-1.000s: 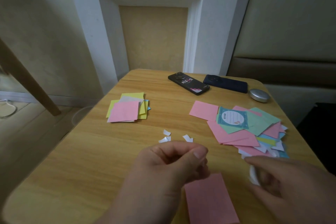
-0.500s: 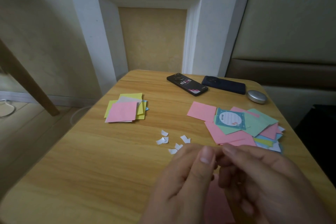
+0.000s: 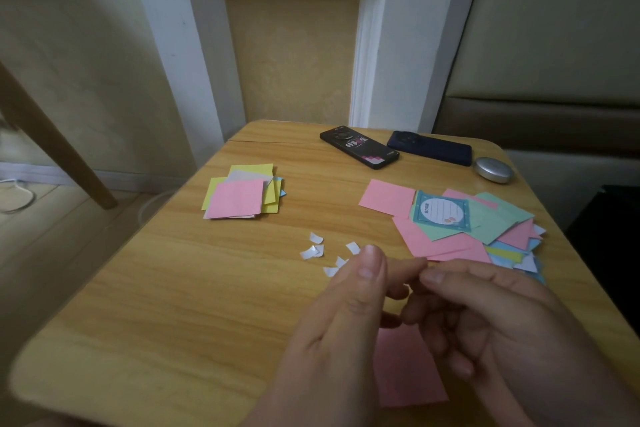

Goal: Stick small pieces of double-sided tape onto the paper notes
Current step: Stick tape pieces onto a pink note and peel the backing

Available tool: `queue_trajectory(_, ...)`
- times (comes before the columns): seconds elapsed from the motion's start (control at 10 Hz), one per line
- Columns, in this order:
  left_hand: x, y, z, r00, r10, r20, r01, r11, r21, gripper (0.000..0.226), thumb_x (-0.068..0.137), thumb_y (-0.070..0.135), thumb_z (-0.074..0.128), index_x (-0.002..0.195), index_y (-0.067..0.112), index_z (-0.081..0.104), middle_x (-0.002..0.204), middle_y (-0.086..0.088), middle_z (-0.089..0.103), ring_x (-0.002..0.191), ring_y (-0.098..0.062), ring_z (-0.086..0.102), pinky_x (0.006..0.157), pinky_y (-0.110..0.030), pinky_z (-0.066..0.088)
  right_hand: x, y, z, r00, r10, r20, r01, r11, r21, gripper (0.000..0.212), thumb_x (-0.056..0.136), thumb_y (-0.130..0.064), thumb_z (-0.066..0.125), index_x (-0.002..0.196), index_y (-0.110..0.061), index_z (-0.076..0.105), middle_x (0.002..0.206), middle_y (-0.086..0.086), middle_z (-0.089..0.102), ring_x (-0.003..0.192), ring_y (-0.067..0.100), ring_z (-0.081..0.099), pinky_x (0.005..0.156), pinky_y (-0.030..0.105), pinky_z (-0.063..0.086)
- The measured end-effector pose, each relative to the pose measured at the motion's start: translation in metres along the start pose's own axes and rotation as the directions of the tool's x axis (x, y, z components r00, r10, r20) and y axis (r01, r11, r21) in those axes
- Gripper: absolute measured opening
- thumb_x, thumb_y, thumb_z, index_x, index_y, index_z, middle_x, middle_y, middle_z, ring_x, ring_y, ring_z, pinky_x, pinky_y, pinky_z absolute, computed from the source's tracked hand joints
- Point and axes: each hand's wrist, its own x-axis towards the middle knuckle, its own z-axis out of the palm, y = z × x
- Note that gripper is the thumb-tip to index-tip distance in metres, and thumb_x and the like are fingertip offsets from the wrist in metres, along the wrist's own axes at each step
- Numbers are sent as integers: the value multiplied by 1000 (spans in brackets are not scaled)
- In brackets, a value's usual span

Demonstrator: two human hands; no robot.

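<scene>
Near edge: pink note (image 3: 408,371) flat on table (image 3: 173,322), partly under both hands. Above it, left hand (image 3: 346,319) and right hand (image 3: 485,322) with fingertips meeting around a white sliver (image 3: 409,286); cannot tell which grips it. Beyond: white tape scraps (image 3: 311,250). Farther: note stack (image 3: 239,199) left, loose note pile (image 3: 446,243) right. Far edge: black phone (image 3: 360,147), dark blue phone (image 3: 429,148), silver case (image 3: 493,169).
</scene>
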Motion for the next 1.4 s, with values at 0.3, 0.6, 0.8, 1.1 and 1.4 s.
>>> queue_trajectory(0.3,-1,-1,-3,1000,0,9,0,1000,-17,75,73,85,33,103,34,79,107,3,70,100,-15,66,94,-51,51,-2,-3,-1,1000,-7,26,6,999,39,21,62,-15,61,64,4,71,65,31,64,40,24,48,32,19,27)
queue_trajectory(0.6,-3,-1,0,999,42,27,-43,998,41,93,60,100,38,107,30,76,106,10,73,106,-11,66,98,-51,48,1,0,-7,999,-39,14,39,999,5,20,63,-14,66,71,4,72,72,31,67,46,25,52,32,24,30)
queue_trajectory(0.8,-3,2,-2,996,45,71,-44,999,-7,91,61,96,42,108,25,76,101,10,74,99,-10,67,93,-48,50,1,1,-10,998,-48,30,49,999,-12,27,63,-17,69,77,7,71,76,31,68,47,24,53,33,24,31)
queue_trajectory(1.1,0,-5,-4,999,39,37,-38,999,-17,72,81,76,34,108,26,78,103,0,72,102,-23,66,94,-57,50,2,3,-11,998,-47,40,46,999,9,26,66,-15,64,75,9,68,77,32,69,47,24,53,34,24,30)
queue_trajectory(1.4,1,-4,-7,997,63,36,-63,998,1,68,86,71,28,108,31,78,107,-4,72,109,-28,63,93,-57,50,3,4,-12,996,-63,60,60,997,51,23,68,-12,67,77,9,70,77,33,68,48,25,55,35,22,33)
